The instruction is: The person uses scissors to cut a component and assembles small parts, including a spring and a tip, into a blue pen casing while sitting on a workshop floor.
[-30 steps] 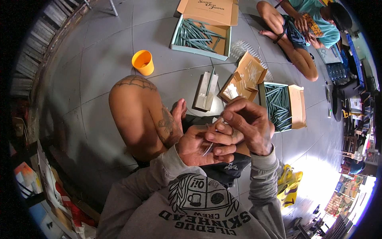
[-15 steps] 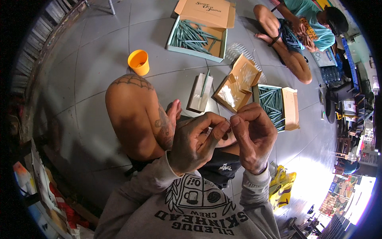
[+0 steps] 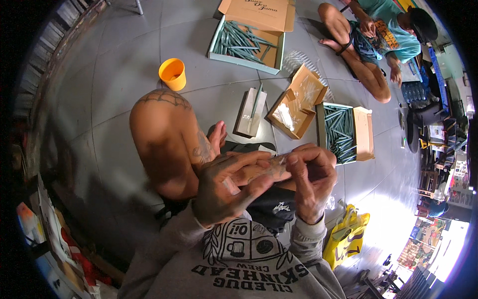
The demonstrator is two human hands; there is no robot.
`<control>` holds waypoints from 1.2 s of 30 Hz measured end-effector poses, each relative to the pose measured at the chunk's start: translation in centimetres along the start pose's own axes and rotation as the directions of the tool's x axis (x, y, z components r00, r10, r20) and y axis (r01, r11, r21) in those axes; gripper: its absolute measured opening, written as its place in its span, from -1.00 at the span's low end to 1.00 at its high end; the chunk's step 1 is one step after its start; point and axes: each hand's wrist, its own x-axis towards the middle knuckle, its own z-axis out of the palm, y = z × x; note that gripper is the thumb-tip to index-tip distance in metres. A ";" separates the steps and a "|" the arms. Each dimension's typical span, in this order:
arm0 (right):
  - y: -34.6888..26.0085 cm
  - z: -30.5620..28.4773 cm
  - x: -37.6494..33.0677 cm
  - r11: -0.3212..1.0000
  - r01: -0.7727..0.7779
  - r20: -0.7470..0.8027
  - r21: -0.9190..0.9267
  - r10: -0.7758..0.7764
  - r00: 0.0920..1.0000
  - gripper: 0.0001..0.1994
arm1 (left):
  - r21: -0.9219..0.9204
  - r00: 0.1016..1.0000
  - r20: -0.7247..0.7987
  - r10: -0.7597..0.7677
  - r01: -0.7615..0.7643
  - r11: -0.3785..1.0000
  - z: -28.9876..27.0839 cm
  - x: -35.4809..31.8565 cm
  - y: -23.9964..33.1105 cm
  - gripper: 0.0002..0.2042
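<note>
Over my lap, my left hand point(image 3: 230, 185) has its fingers stretched out and the thumb apart, holding nothing that I can see. Close beside it, my right hand point(image 3: 313, 182) has thumb and forefinger pinched together. Whatever sits in that pinch is too small to make out; a faint pale glint shows at the fingertips. Beyond my hands a small open cardboard box point(image 3: 307, 97) holds clear plastic pieces. To its left, a slim dark-green stick point(image 3: 257, 102) lies on a grey rectangular block point(image 3: 245, 121). Right of the small box, an open box point(image 3: 367, 132) is filled with similar green sticks.
A larger open box point(image 3: 282, 54) of green sticks lies at the far middle, beside clear ridged plastic point(image 3: 302, 63). An orange cup point(image 3: 172, 74) stands on the floor. At far right another person point(image 3: 381, 45) sits cross-legged. A yellow bag point(image 3: 348, 239) lies by my right arm.
My hands have drawn apart from fingertips nearly meeting. The left has opened out and shifted left and down; the right has lowered slightly, still pinched. The other person's one hand has moved down to the side.
</note>
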 end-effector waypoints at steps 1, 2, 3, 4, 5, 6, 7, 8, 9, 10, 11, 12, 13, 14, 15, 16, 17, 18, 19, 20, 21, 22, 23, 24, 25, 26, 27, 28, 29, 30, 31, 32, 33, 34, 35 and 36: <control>0.0 0.1 -0.3 1.000 -0.007 0.044 -0.012 0.007 0.999 -0.94 | 0.022 1.000 -0.004 0.011 -0.011 1.000 0.3 0.2 0.1 -0.74; -0.1 0.2 -0.6 0.999 -0.023 0.080 -0.032 0.026 0.996 -0.94 | 0.037 1.000 0.009 -0.009 0.008 0.999 0.8 0.3 0.3 -0.75; -0.2 0.3 -0.9 0.998 -0.058 0.071 0.006 0.058 0.996 -0.93 | -0.119 0.995 0.003 -0.095 0.095 0.988 1.1 0.4 0.4 -0.80; -0.3 0.2 -1.0 0.998 -0.058 0.092 0.027 0.056 0.994 -0.93 | -0.173 0.996 -0.041 -0.081 0.073 0.982 1.4 0.5 0.5 -0.85; -0.5 0.2 -1.1 0.997 -0.065 0.106 0.047 0.060 0.993 -0.92 | -0.185 0.997 -0.035 -0.071 0.064 0.981 1.3 0.6 0.5 -0.87; -0.6 0.1 -1.2 0.995 -0.073 0.118 0.067 0.065 0.991 -0.91 | -0.210 0.997 -0.038 -0.070 0.061 0.976 1.3 0.7 0.5 -0.89; -0.7 0.0 -1.1 0.991 -0.086 0.152 0.102 0.070 0.986 -0.91 | -0.323 0.992 -0.017 -0.128 0.116 0.939 1.4 0.7 0.6 -0.90; -0.8 -0.2 -1.0 0.986 -0.100 0.189 0.136 0.073 0.979 -0.90 | -0.347 0.978 -0.022 -0.208 0.187 0.919 1.4 0.6 0.8 -0.91; -0.9 -0.4 -0.9 0.977 -0.116 0.220 0.180 0.075 0.973 -0.89 | -0.312 0.981 -0.008 -0.196 0.184 0.932 1.1 0.7 0.7 -0.94; -0.9 -0.5 -0.8 0.960 -0.162 0.263 0.229 0.099 0.960 -0.88 | -0.277 0.983 0.005 -0.185 0.179 0.944 1.0 0.8 0.6 -0.95; -0.9 -0.7 -0.8 0.935 -0.209 0.298 0.287 0.121 0.947 -0.87 | -0.279 0.982 0.004 -0.190 0.184 0.943 0.9 0.8 0.7 -0.95; -1.0 -0.8 -0.7 0.910 -0.265 0.327 0.320 0.156 0.932 -0.86 | -0.281 0.981 0.004 -0.196 0.189 0.941 0.8 0.8 0.7 -0.95; -0.9 -0.9 -0.6 0.927 -0.229 0.324 0.298 0.127 0.938 -0.87 | -0.288 0.979 0.013 -0.201 0.196 0.937 0.8 0.9 0.8 -0.95; -0.8 -1.0 -0.5 0.947 -0.200 0.318 0.253 0.114 0.941 -0.87 | -0.294 0.978 0.021 -0.207 0.204 0.934 0.7 0.9 0.9 -0.95; -0.7 -1.0 -0.3 0.963 -0.170 0.312 0.207 0.100 0.945 -0.87 | -0.305 0.976 0.036 -0.212 0.213 0.928 0.7 1.0 1.0 -0.95; -0.7 -1.2 -0.1 0.975 -0.138 0.318 0.176 0.076 0.945 -0.88 | -0.315 0.975 0.052 -0.218 0.223 0.923 0.6 1.0 1.1 -0.94; -0.6 -1.3 0.1 0.984 -0.105 0.324 0.146 0.053 0.945 -0.88 | -0.296 0.977 0.047 -0.209 0.214 0.931 0.6 1.0 1.1 -0.94; -0.6 -1.3 0.1 0.990 -0.078 0.323 0.120 0.035 0.946 -0.88 | -0.277 0.979 0.044 -0.201 0.206 0.939 0.5 1.1 1.2 -0.94; -0.6 -1.3 0.1 0.993 -0.066 0.317 0.097 0.032 0.948 -0.89 | -0.239 0.982 0.045 -0.184 0.190 0.952 0.5 1.1 1.2 -0.94; -0.7 -1.3 0.1 0.995 -0.060 0.304 0.079 0.033 0.952 -0.90 | -0.219 0.988 0.035 -0.153 0.157 0.963 0.5 1.1 1.2 -0.94; -0.8 -1.3 -0.1 0.996 -0.041 0.292 0.084 0.015 0.956 -0.90 | -0.181 0.993 0.029 -0.114 0.118 0.976 0.4 1.2 1.2 -0.94; -0.9 -1.2 -0.2 0.999 -0.038 0.248 0.030 0.029 0.968 -0.89 | -0.134 0.997 0.012 -0.075 0.076 0.988 0.5 1.3 1.2 -0.94; -1.0 -0.9 -0.4 1.000 -0.021 0.205 -0.002 0.021 0.979 -0.89 | -0.159 0.996 0.020 -0.089 0.091 0.983 0.5 1.3 1.3 -0.94; -1.1 -0.8 -0.6 1.000 -0.013 0.162 -0.028 0.017 0.987 -0.88 | -0.176 0.995 0.016 -0.103 0.104 0.979 0.7 1.2 1.4 -0.94; -1.1 -0.6 -0.7 0.995 0.053 0.156 -0.089 -0.038 0.987 -0.89 | -0.174 0.995 0.016 -0.095 0.096 0.980 0.7 1.2 1.4 -0.93; -1.2 -0.5 -0.7 0.984 0.112 0.154 -0.142 -0.090 0.984 -0.89 | -0.156 0.996 0.011 -0.092 0.092 0.983 0.8 1.2 1.5 -0.93; -1.3 -0.5 -0.7 0.965 0.147 0.155 -0.218 -0.115 0.981 -0.89 | -0.119 0.998 0.010 -0.066 0.066 0.991 0.8 1.3 1.5 -0.92; -1.4 -0.6 -0.7 0.961 0.161 0.161 -0.223 -0.126 0.979 -0.89 | -0.110 0.998 0.012 -0.057 0.058 0.992 0.8 1.3 1.5 -0.91; -1.5 -0.6 -0.7 0.956 0.151 0.166 -0.252 -0.111 0.980 -0.89 | -0.100 0.999 0.014 -0.048 0.049 0.994 0.8 1.3 1.5 -0.90; -1.5 -0.7 -0.7 0.949 0.155 0.165 -0.276 -0.112 0.980 -0.89 | -0.117 0.998 0.020 -0.055 0.057 0.991 0.7 1.3 1.4 -0.88; -1.4 -0.7 -0.6 0.973 0.110 0.174 -0.204 -0.074 0.982 -0.90 | -0.127 0.997 0.028 -0.071 0.074 0.989 0.6 1.3 1.3 -0.88; -1.3 -0.7 -0.5 0.989 0.076 0.181 -0.125 -0.053 0.982 -0.91 | -0.116 0.997 0.040 -0.071 0.075 0.990 0.5 1.3 1.1 -0.87; -1.2 -0.7 -0.5 0.998 0.041 0.190 -0.045 -0.032 0.981 -0.91 | -0.098 0.995 0.053 -0.080 0.085 0.991 0.4 1.3 0.9 -0.88; -1.0 -0.7 -0.5 0.999 0.033 0.189 -0.041 -0.025 0.982 -0.91 | -0.081 0.994 0.065 -0.090 0.095 0.992 0.4 1.3 0.7 -0.88; -0.9 -0.7 -0.5 0.999 0.025 0.187 -0.037 -0.018 0.982 -0.91 | -0.156 0.992 0.055 -0.113 0.120 0.980 0.6 1.3 0.6 -0.88; -0.9 -0.7 -0.5 0.999 0.014 0.184 -0.035 -0.007 0.983 -0.91 | -0.232 0.990 0.047 -0.136 0.144 0.962 0.8 1.2 0.4 -0.88</control>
